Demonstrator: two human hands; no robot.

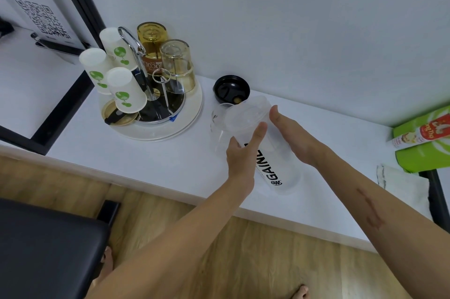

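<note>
A translucent shaker bottle [276, 173] with black lettering leans over the white counter [146, 160], its open mouth tipped toward the back left. My left hand [239, 160] grips it near the mouth from the left, thumb lying up along its side. My right hand [292, 138] holds it from the right with the thumb pointing up; its fingers are hidden behind the bottle. A clear glass [217, 128] stands just left of the bottle's mouth, partly behind it. The bottle's black lid [231, 89] lies upturned by the wall.
A round white tray [175, 126] at the back left carries a metal rack with upside-down paper cups [126, 94] and glasses [177, 65]. A green box [423, 152] and a white cloth [401, 184] sit at the right. A black seat [48, 250] is below left.
</note>
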